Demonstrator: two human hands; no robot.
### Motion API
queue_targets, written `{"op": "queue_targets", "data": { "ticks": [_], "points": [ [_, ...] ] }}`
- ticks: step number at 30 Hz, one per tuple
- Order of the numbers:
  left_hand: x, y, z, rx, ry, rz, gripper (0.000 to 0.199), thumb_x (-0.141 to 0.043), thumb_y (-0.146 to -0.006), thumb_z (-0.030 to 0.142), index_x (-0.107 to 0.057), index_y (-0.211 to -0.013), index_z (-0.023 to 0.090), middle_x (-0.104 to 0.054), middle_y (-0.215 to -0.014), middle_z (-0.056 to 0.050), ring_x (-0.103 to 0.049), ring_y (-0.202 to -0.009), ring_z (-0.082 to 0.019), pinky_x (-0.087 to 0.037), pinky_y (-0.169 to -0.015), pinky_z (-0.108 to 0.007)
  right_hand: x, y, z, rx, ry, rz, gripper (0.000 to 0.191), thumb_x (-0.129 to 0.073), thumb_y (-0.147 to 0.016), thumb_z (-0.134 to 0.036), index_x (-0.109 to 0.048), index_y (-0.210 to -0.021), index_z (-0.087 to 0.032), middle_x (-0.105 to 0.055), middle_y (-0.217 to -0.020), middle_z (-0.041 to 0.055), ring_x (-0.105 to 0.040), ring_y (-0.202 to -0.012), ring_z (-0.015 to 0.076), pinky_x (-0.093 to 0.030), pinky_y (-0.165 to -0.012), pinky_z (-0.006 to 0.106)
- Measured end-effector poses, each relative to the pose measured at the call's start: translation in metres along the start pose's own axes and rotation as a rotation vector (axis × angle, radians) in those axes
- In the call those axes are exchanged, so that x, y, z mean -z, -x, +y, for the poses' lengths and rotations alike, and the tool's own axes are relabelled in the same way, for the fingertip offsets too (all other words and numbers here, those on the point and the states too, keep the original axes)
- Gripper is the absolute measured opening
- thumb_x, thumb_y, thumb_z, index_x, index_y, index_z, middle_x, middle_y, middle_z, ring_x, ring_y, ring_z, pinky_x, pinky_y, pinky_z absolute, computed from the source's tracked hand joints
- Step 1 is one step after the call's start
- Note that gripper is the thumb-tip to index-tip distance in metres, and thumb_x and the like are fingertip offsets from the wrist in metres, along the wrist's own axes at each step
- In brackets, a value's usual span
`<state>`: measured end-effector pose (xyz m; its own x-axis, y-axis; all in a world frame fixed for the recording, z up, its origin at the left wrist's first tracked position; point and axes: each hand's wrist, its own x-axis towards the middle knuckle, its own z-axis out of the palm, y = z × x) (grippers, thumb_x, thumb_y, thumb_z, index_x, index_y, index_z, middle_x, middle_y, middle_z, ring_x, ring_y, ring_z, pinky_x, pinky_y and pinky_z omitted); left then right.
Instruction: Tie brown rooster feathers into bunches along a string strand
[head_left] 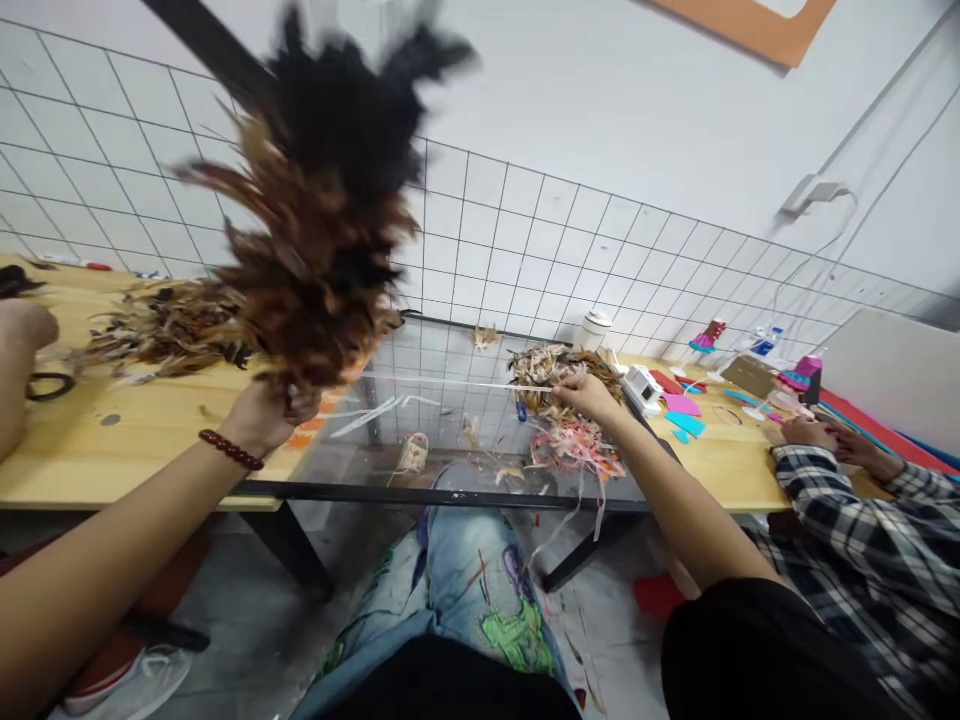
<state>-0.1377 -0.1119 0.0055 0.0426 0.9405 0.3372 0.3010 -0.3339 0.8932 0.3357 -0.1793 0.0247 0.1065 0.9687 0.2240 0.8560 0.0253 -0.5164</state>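
My left hand is closed around the lower end of a bushy feather duster, raised upright over the table, its brown and black feathers blurred by motion. A narrow white strip runs taut across the glass tabletop from near the duster's base. Its other end is pinched in my right hand, beside a pile of loose feathers. Whatever handle the duster has is hidden by my fingers and the feathers.
More loose feathers lie on the wooden table at left, near another person's hand. Pink-white shredded strips hang over the glass edge. A person in plaid sleeves works at right. Behind stands a wire grid.
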Motion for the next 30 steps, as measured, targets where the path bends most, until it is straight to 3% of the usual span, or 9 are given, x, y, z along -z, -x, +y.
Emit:
{"op": "queue_targets", "data": {
  "ticks": [4,7,11,13,15,20,24,27,30],
  "points": [
    [-0.008,-0.004,0.012,0.455,0.529,-0.065,0.036,-0.011,-0.094,0.026,-0.027,-0.063,0.019,-0.014,-0.045,0.006,-0.010,-0.040,-0.002,-0.008,-0.049,-0.018,0.012,0.022,-0.005,-0.043,-0.058,-0.035,0.027,-0.058,-0.075,-0.036,-0.073,-0.074,-0.013,-0.054,-0.052,-0.0014,-0.043,-0.050,0.0087,-0.032,-0.053,0.023],
    [-0.008,-0.006,0.017,0.475,0.773,-0.104,0.050,-0.011,-0.096,0.044,-0.046,-0.078,0.012,-0.025,-0.046,0.007,-0.011,-0.040,-0.004,-0.009,-0.042,-0.017,0.025,0.046,-0.011,-0.075,-0.156,-0.132,0.031,-0.061,-0.073,-0.042,-0.071,-0.076,-0.013,-0.055,-0.055,-0.0019,-0.042,-0.051,0.0079,-0.032,-0.053,0.022],
    [-0.006,0.000,0.023,0.480,0.952,-0.092,0.038,-0.029,-0.096,0.040,-0.049,-0.082,0.011,-0.035,-0.051,0.005,-0.019,-0.041,-0.005,-0.018,-0.035,-0.016,0.027,0.094,-0.031,-0.022,-0.405,-0.666,0.032,-0.068,-0.072,-0.043,-0.071,-0.075,-0.011,-0.064,-0.068,0.0020,-0.052,-0.061,0.0092,-0.040,-0.059,0.022],
    [-0.003,0.003,0.026,0.511,0.957,-0.050,0.030,-0.031,-0.096,0.028,-0.047,-0.077,0.012,-0.031,-0.050,0.006,-0.021,-0.040,-0.005,-0.018,-0.033,-0.015,0.010,0.115,-0.042,0.046,-0.536,-1.022,0.032,-0.067,-0.075,-0.041,-0.072,-0.087,-0.012,-0.067,-0.081,0.0049,-0.057,-0.071,0.0103,-0.044,-0.066,0.022],
    [0.001,0.006,0.027,0.514,0.966,-0.058,0.028,-0.032,-0.096,0.025,-0.047,-0.075,0.012,-0.031,-0.051,0.006,-0.022,-0.040,-0.005,-0.019,-0.033,-0.015,-0.021,0.124,-0.051,0.051,-0.752,-1.185,0.039,-0.065,-0.079,-0.040,-0.066,-0.109,-0.015,-0.066,-0.097,0.0068,-0.060,-0.082,0.0109,-0.047,-0.073,0.023],
    [0.012,0.020,0.014,0.440,1.084,-0.222,0.027,-0.030,-0.095,0.021,-0.049,-0.079,0.012,-0.032,-0.055,0.006,-0.030,-0.043,-0.004,-0.024,-0.036,-0.015,-0.103,0.080,-0.051,-0.236,-1.193,-0.943,0.045,-0.069,-0.077,-0.036,-0.055,-0.116,-0.019,-0.063,-0.108,0.0074,-0.065,-0.086,0.0133,-0.054,-0.074,0.026],
    [0.020,0.037,0.003,0.285,1.356,-0.379,0.034,-0.019,-0.097,0.021,-0.051,-0.089,0.010,-0.032,-0.059,0.006,-0.040,-0.047,-0.003,-0.022,-0.040,-0.014,-0.099,0.016,-0.028,-0.432,-1.132,-0.414,0.023,-0.063,-0.081,-0.020,-0.054,-0.102,-0.016,-0.064,-0.103,0.0072,-0.065,-0.075,0.0106,-0.055,-0.070,0.025],
    [0.025,0.049,0.008,0.360,1.292,-0.301,0.026,-0.026,-0.095,0.017,-0.051,-0.086,0.010,-0.034,-0.058,0.006,-0.038,-0.046,-0.004,-0.023,-0.039,-0.014,-0.087,-0.010,-0.027,-0.469,-1.016,-0.065,0.015,-0.059,-0.083,-0.016,-0.054,-0.098,-0.017,-0.063,-0.098,0.0048,-0.061,-0.066,0.0059,-0.053,-0.064,0.019],
    [0.025,0.056,0.022,0.478,1.161,-0.105,0.018,-0.038,-0.092,0.017,-0.050,-0.080,0.011,-0.034,-0.055,0.006,-0.032,-0.043,-0.004,-0.025,-0.036,-0.015,-0.115,-0.002,-0.062,-0.292,-1.061,-0.117,0.019,-0.062,-0.080,-0.017,-0.056,-0.098,-0.018,-0.063,-0.096,0.0026,-0.061,-0.066,0.0065,-0.054,-0.065,0.021]
  ]
}}
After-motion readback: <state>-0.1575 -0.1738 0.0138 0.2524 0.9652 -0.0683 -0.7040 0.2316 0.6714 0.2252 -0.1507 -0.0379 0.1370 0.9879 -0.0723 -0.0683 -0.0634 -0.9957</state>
